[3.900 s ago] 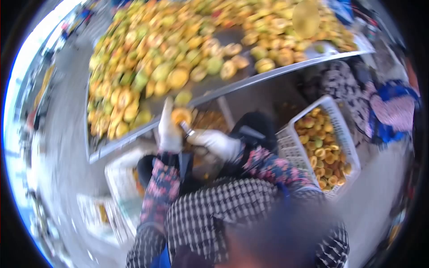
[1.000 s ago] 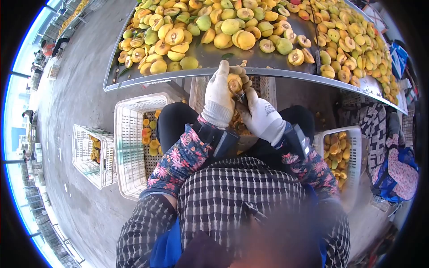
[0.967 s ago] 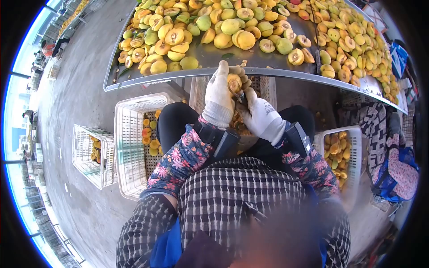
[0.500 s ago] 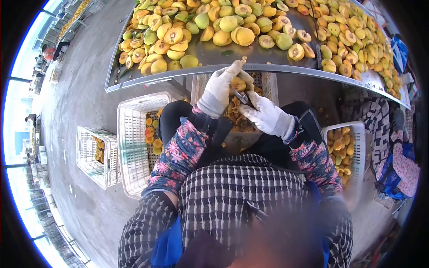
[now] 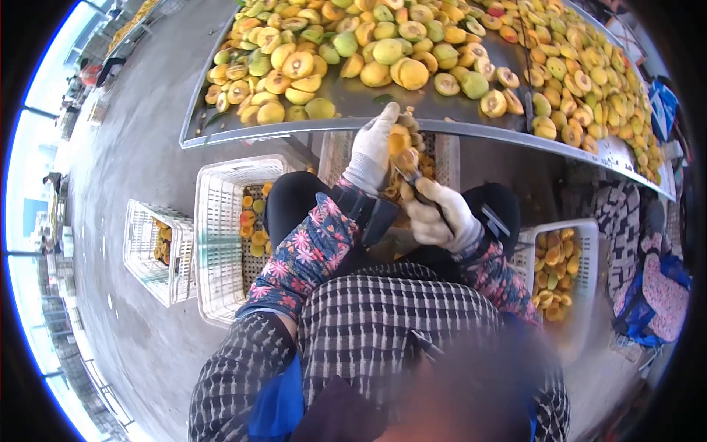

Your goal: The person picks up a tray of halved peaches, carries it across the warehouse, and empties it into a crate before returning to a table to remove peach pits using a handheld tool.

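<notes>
In a white glove, my left hand (image 5: 372,147) is closed around a yellow peach half (image 5: 398,138) just below the table's front edge. My right hand (image 5: 446,215), gloved too, grips the dark handle of a pitting tool (image 5: 423,195). The tool's metal head points up at the peach half, and a brownish piece (image 5: 404,159) of fruit or stone shows at its tip. Below both hands, a white crate (image 5: 448,155) between my knees holds brownish fruit scraps. Halved and whole yellow-green peaches (image 5: 375,74) lie heaped on the metal table.
The table's metal rim (image 5: 456,128) runs across in front of me. To the left stand a large crate (image 5: 221,243) with some peaches and a smaller crate (image 5: 158,272). At right is a crate (image 5: 585,258) of peach halves. Beyond it, a person's patterned sleeve (image 5: 659,283) shows.
My right hand has drawn down and back toward me with the tool, and a brownish piece now shows at its tip. My left hand has tilted the peach half upright.
</notes>
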`<state>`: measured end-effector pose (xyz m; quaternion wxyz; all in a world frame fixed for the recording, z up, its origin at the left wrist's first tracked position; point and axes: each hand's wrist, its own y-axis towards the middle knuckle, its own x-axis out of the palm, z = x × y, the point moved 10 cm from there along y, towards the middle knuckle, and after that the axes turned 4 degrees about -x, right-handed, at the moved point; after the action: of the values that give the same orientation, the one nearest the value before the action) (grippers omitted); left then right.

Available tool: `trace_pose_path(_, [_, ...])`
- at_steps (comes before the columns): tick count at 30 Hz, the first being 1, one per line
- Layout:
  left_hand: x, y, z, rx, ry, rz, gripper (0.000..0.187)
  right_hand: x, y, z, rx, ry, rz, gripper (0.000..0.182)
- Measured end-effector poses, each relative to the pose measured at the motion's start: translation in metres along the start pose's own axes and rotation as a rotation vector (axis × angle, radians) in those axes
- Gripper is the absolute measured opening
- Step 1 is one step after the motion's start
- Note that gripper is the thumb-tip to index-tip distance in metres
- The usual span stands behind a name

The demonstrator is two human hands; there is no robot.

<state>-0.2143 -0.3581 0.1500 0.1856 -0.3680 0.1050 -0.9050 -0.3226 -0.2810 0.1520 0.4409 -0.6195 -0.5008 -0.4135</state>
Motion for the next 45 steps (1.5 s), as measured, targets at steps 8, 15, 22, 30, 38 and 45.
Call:
trace_pose_path(8, [-0.092, -0.077, 0.19, 0.843, 2.008, 0.821, 0.04, -0.054, -0.037, -0.045, -0.122, -1.775, 0.583, 0.04])
trace_pose_path(15, [-0.077, 0.004, 0.153, 0.234, 1.933, 0.546, 0.05, -0.051, -0.021, -0.045, -0.129, -1.838, 0.598, 0.048])
trace_pose_path(22, [-0.08, 0.065, 0.117, 0.024, 1.951, 0.371, 0.043, -0.044, -0.021, -0.044, -0.12, -1.82, 0.579, 0.047])
trace_pose_path(30, [-0.067, 0.034, 0.106, 0.162, 0.223, 0.217, 0.035, 0.001, -0.015, -0.059, -0.51, -1.712, 0.441, 0.031])
trace_pose_path(38, [-0.02, -0.003, 0.055, 0.122, -0.115, 0.047, 0.052, 0.076, 0.012, -0.091, -0.81, -1.839, 0.445, 0.03])
trace_pose_path(45, [-0.004, -0.026, 0.062, 0.326, 0.246, 0.074, 0.059, 0.057, 0.023, -0.08, -0.761, -1.9, 0.54, 0.031])
